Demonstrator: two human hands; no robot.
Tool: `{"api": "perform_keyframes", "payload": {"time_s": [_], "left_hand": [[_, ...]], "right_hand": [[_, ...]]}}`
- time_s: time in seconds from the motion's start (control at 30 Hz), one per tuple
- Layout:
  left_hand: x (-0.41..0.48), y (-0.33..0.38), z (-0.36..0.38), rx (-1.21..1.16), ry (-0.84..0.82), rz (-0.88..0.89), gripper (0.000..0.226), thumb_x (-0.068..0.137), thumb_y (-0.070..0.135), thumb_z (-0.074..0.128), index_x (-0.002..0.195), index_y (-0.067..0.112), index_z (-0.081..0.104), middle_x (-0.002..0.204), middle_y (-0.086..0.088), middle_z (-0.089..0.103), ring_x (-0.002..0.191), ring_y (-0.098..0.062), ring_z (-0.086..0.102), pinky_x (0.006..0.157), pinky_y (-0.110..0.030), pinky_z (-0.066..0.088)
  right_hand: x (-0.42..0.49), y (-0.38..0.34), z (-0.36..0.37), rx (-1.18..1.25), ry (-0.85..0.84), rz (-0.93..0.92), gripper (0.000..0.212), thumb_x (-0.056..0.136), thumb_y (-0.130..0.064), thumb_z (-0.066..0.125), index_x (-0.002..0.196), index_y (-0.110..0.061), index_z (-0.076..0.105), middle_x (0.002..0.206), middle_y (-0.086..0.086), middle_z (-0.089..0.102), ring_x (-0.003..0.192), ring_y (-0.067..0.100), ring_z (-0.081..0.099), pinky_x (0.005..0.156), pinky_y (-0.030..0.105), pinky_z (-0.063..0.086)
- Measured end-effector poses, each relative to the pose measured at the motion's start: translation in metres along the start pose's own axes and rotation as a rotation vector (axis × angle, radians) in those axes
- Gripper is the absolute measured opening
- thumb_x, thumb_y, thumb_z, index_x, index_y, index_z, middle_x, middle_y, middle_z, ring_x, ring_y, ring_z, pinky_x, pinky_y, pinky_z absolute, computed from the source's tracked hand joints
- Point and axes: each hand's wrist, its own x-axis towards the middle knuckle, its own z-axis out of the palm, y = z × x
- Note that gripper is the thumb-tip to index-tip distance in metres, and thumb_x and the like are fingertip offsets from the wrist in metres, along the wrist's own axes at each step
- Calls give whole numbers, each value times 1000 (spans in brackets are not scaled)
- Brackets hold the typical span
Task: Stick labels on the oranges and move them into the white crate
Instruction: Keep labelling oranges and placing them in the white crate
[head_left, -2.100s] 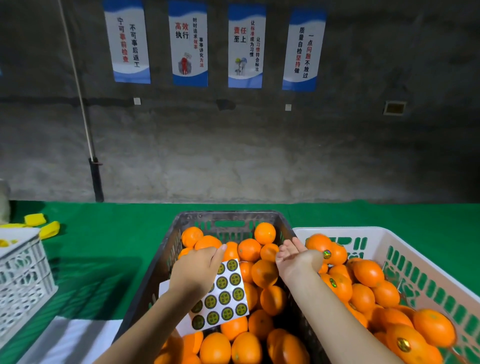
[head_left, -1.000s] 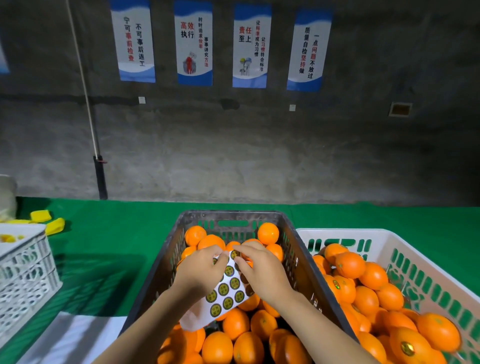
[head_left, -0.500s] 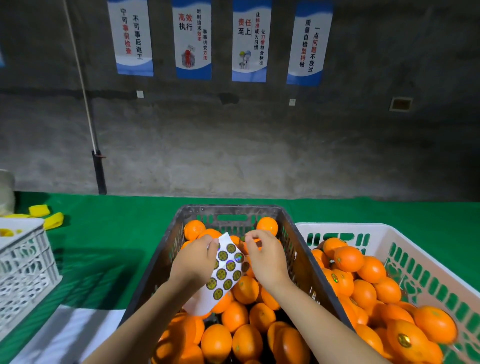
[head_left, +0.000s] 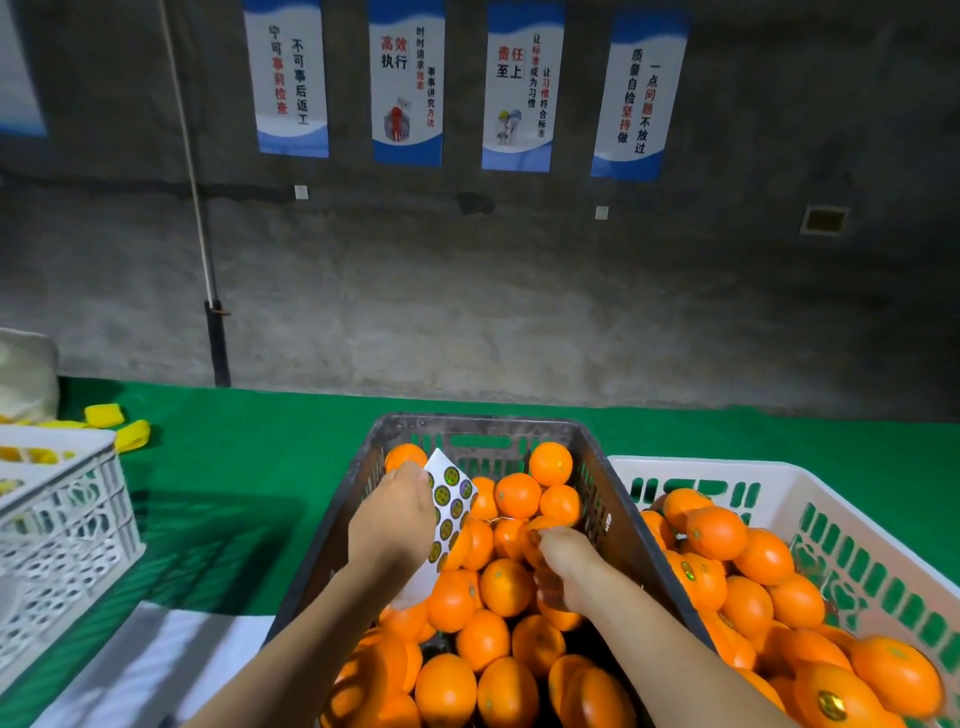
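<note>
Dark crate (head_left: 332, 545) at centre, filled with unlabelled oranges (head_left: 506, 587); white crate (head_left: 810, 483) touching it at 3 o'clock, holding labelled oranges (head_left: 696, 577), several with a round sticker showing. Both stand on the green counter (head_left: 249, 467).

The left hand (head_left: 392, 519), over the dark crate's 10 o'clock side, is closed around a white label sheet (head_left: 449, 506), thumb and fingers pinching its left edge; the sheet stands tilted, its rows of round dark-and-gold stickers facing 3 o'clock.

The right hand (head_left: 563, 569), near the crate's middle and just at 4 o'clock of the sheet, reaches palm-down among the oranges, fingers curled against one fruit (head_left: 535, 535). Whether a sticker lies under the fingertips cannot be told.

At 9 o'clock, well apart, a second white crate (head_left: 62, 519) sits at the counter's edge, with yellow pieces (head_left: 117, 423) beyond it at 10 o'clock. At 12 o'clock, four blue-and-white posters (head_left: 405, 83) hang on the grey wall.
</note>
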Motion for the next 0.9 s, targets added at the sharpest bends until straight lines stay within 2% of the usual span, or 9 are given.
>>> {"api": "perform_keyframes", "payload": {"time_s": [0.13,0.2,0.33,0.4,0.47,0.53,0.7,0.9], "left_hand": [[0,-1,-2,5,-5,-8,27,105,30,26,86,20,42,77,0,55,75,-19,61,70,-42,55],[0,-1,-2,11,-15,-8,25,105,29,28,88,19,44,78,0,56,75,-18,62,69,-39,56],[4,-1,-1,37,-42,-4,19,105,27,33,94,18,46,79,0,54,75,-17,62,59,-28,48],[4,-1,-1,60,-47,8,20,105,25,31,92,17,44,77,0,52,70,-16,57,57,-27,41],[3,-1,-1,75,-45,13,22,106,26,28,92,18,43,78,1,51,70,-14,53,58,-26,36],[2,-2,-1,56,-41,7,28,106,29,23,91,19,44,76,3,49,66,-10,49,57,-27,32],[3,-3,0,54,-44,12,28,106,29,24,90,19,45,72,5,46,65,-11,47,52,-25,29],[2,-3,0,26,-47,6,30,106,28,24,86,18,45,68,3,44,64,-15,47,56,-30,35]], "right_hand": [[4,3,-2,123,9,11,16,102,-20,46,102,-20,62,80,12,53,66,25,49,57,31,45],[4,3,-2,79,32,-30,20,103,-19,45,111,-22,62,86,12,55,65,24,49,54,30,44],[4,8,-3,-96,74,-182,32,104,-15,43,131,-16,60,93,7,57,65,17,51,50,26,39],[1,10,-4,-190,106,-273,35,101,-12,46,133,-16,59,95,2,57,70,13,52,58,27,45],[-1,14,-5,-306,135,-339,40,98,-12,48,136,-21,55,108,3,61,90,20,59,76,32,49],[-2,18,-5,-436,158,-381,44,98,-14,46,140,-25,50,122,6,61,106,27,59,87,37,51],[-1,24,-3,-794,250,-478,47,98,-17,44,144,-27,40,130,7,58,112,30,60,84,41,52],[3,32,-3,-1008,295,-373,65,98,-15,45,157,-16,16,138,10,54,121,29,59,91,41,51]]}}
